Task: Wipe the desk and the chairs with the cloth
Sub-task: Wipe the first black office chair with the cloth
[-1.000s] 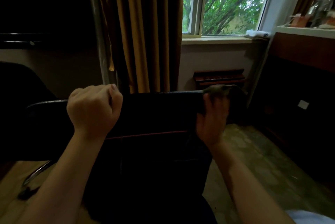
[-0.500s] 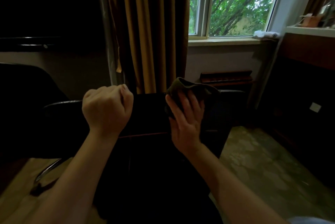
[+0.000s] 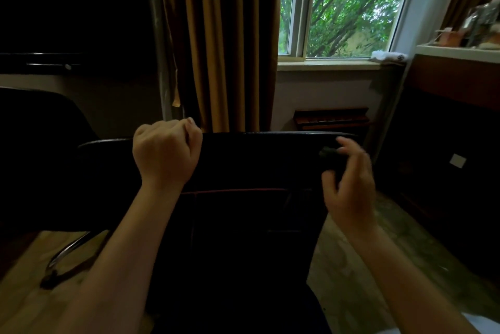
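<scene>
**Cloth at the right end of the chair back, left hand bracing it**

Both forearms reach forward, well apart. Below the left forearm a chrome armrest (image 3: 70,252) curves over a pale wooden surface (image 3: 24,293), which may be the desk, though I cannot be sure in this light.

The left hand (image 3: 166,155) is a closed fist wrapped over the top edge of the black chair back (image 3: 257,160), towards its left end, and looks to be steadying it. The right hand (image 3: 349,184) is at the opposite end, against the face of the backrest just below the top edge. Its fingers are bent over a small dark cloth (image 3: 328,152) with the thumb underneath. It appears to hold the cloth, but blur and gloom hide how firmly.

The relation that matters is that the backrest's long axis runs side to side between the hands, and the unwiped stretch lies to the left of the cloth, towards the bracing fist. The right hand is the nearer one and already carries the cloth, so I judge a sideways sweep along that axis comes next.

Left of the fist sits a second dark chair (image 3: 40,122). Beyond both hands hang ochre curtains (image 3: 216,36), with a window (image 3: 338,3) full of green leaves past the right hand.
</scene>
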Demonstrator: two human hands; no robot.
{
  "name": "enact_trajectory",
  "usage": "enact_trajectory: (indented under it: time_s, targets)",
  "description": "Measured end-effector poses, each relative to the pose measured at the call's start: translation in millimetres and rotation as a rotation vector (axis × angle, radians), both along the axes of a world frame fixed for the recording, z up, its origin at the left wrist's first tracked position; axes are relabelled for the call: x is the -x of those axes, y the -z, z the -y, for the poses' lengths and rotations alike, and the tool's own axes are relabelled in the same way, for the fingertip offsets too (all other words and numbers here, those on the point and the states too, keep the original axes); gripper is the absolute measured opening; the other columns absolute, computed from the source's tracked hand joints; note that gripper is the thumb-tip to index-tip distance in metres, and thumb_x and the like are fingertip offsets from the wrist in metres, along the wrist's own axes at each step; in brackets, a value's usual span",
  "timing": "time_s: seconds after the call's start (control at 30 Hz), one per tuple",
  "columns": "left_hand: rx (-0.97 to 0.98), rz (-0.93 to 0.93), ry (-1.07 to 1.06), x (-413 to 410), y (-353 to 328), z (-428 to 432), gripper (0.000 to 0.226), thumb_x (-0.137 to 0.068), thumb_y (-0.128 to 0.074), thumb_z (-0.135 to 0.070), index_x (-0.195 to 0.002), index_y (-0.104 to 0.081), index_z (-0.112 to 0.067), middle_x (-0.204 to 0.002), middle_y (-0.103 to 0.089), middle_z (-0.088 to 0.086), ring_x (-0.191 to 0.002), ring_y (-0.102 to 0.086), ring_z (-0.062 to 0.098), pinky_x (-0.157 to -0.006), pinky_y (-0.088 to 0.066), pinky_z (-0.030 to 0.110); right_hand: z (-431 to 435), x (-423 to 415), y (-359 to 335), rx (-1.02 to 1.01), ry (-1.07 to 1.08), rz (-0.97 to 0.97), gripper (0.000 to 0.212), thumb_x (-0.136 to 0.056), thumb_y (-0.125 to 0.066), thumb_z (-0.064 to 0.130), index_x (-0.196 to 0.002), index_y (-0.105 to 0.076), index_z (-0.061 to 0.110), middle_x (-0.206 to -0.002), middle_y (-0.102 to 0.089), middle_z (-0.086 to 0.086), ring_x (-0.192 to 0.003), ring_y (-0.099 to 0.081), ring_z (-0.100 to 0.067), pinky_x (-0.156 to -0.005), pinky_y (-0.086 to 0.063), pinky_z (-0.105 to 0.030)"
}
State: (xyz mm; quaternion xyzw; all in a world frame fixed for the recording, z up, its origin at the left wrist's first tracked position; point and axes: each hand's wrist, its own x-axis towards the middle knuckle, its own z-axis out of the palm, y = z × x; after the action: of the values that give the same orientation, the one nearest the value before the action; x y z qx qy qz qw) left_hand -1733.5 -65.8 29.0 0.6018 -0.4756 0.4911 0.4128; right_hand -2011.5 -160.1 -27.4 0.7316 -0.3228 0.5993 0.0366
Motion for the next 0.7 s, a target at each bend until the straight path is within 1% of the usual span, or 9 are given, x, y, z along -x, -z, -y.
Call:
enact_trajectory:
  time_s: [0.1,0.17,0.23,0.33,0.4,0.47,0.57,0.63,0.7]
  targets:
    - [0.001,-0.008,-0.001,0,2,1,0.044,-0.096,-0.044,-0.017,-0.052,-0.049,-0.011,-0.046,-0.044,0.004,-0.043,-0.034,0.016,-0.059,-0.036,0.031,11,0,-8,0.006,0.064,0.332,0.038,-0.085,-0.066,0.002,-0.115,-0.045,0.011,-0.11,-0.057,-0.016,-0.103,-0.057,-0.021,-0.09,-0.047,-0.026]
    - [-0.01,-0.013,0.011,0,1,1,0.044,-0.097,-0.043,-0.018,-0.053,-0.049,-0.012,-0.047,-0.042,0.002,-0.045,-0.032,0.014,-0.059,-0.036,0.032,15,-13,-7,0.068,0.105,0.384,0.029,-0.089,-0.065,0.005,-0.115,-0.054,0.004,-0.114,-0.058,-0.018,-0.109,-0.055,-0.021,-0.098,-0.047,-0.034]
    - [-0.016,-0.018,0.014,-2,0,1,0.045,-0.097,-0.042,-0.019,-0.054,-0.049,-0.012,-0.049,-0.037,-0.002,-0.045,-0.031,0.013,-0.059,-0.037,0.032,13,-38,9,0.079,0.137,0.293,0.035,-0.095,-0.058,0.011,-0.128,-0.056,-0.003,-0.132,-0.051,-0.022,-0.124,-0.047,-0.029,-0.108,-0.038,-0.041]
    - [-0.014,-0.021,0.024,-3,0,1,0.045,-0.097,-0.041,-0.019,-0.054,-0.048,-0.012,-0.05,-0.034,-0.003,-0.045,-0.031,0.014,-0.059,-0.04,0.033,7,-63,37,0.132,0.142,0.196,0.038,-0.102,-0.044,0.011,-0.137,-0.049,-0.003,-0.144,-0.039,-0.021,-0.132,-0.036,-0.032,-0.114,-0.026,-0.035]
    - [-0.01,-0.011,0.017,-4,2,1,0.045,-0.097,-0.042,-0.018,-0.053,-0.049,-0.011,-0.048,-0.039,0.0,-0.043,-0.034,0.017,-0.059,-0.041,0.034,9,-57,40,0.169,0.116,0.203,0.034,-0.103,-0.044,0.007,-0.134,-0.051,-0.004,-0.14,-0.04,-0.016,-0.129,-0.038,-0.029,-0.112,-0.03,-0.033]
    - [-0.015,-0.004,0.005,-4,2,1,0.044,-0.097,-0.043,-0.017,-0.053,-0.048,-0.011,-0.048,-0.04,0.002,-0.042,-0.037,0.019,-0.059,-0.04,0.034,12,-46,43,0.212,0.077,0.154,0.033,-0.099,-0.051,0.003,-0.131,-0.056,-0.002,-0.132,-0.044,-0.014,-0.122,-0.045,-0.029,-0.109,-0.033,-0.031]
    - [-0.009,-0.01,-0.012,-2,0,3,0.044,-0.096,-0.044,-0.017,-0.053,-0.049,-0.011,-0.047,-0.043,0.004,-0.041,-0.041,0.022,-0.059,-0.038,0.033,20,-31,60,0.286,-0.003,-0.094,0.032,-0.093,-0.059,0.0,-0.124,-0.063,0.008,-0.122,-0.051,-0.009,-0.108,-0.052,-0.029,-0.102,-0.041,-0.029]
    - [0.001,-0.005,-0.008,1,1,2,0.044,-0.096,-0.044,-0.017,-0.052,-0.049,-0.01,-0.046,-0.046,0.005,-0.039,-0.043,0.023,-0.058,-0.039,0.034,27,-20,64,0.295,-0.041,-0.241,0.036,-0.088,-0.058,-0.006,-0.12,-0.065,0.01,-0.121,-0.051,-0.008,-0.106,-0.052,-0.028,-0.1,-0.043,-0.031]
    - [0.015,0.014,0.0,5,1,1,0.043,-0.095,-0.045,-0.016,-0.052,-0.048,-0.011,-0.045,-0.045,0.005,-0.038,-0.042,0.022,-0.058,-0.041,0.033,31,-12,50,0.302,-0.031,-0.236,0.034,-0.089,-0.052,-0.005,-0.118,-0.062,0.01,-0.119,-0.05,-0.01,-0.105,-0.051,-0.031,-0.099,-0.041,-0.034]
